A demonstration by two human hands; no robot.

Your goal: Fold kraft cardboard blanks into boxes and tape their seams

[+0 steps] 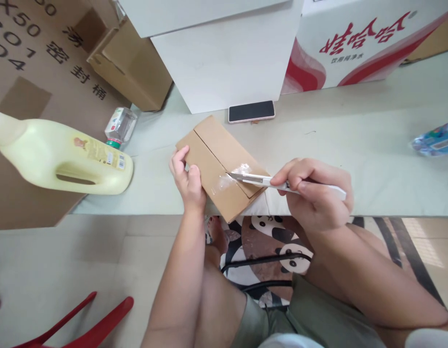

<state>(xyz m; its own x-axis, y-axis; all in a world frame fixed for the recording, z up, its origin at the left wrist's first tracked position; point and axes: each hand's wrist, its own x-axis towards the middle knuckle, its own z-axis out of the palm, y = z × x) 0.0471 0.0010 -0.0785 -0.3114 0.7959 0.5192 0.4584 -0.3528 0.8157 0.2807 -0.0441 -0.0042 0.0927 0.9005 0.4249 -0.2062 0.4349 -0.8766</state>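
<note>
The right hand [320, 193] grasps in its fingers a knife [258, 180], pointing left to the seam [209, 149] of the cardboard box [227, 145]. The box slants lengthwise far-left to near-right; the left hand [190, 188], nearer, grips its left edge.

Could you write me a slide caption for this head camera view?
Left hand steadies a small cardboard box while the right hand holds a utility knife at its taped seam.

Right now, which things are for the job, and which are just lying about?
For the job: small cardboard box, clear tape, knife, left hand, right hand.
Lying about: phone, pale yellow jug, clear bottle, blue packet, red-and-white carton.
</note>
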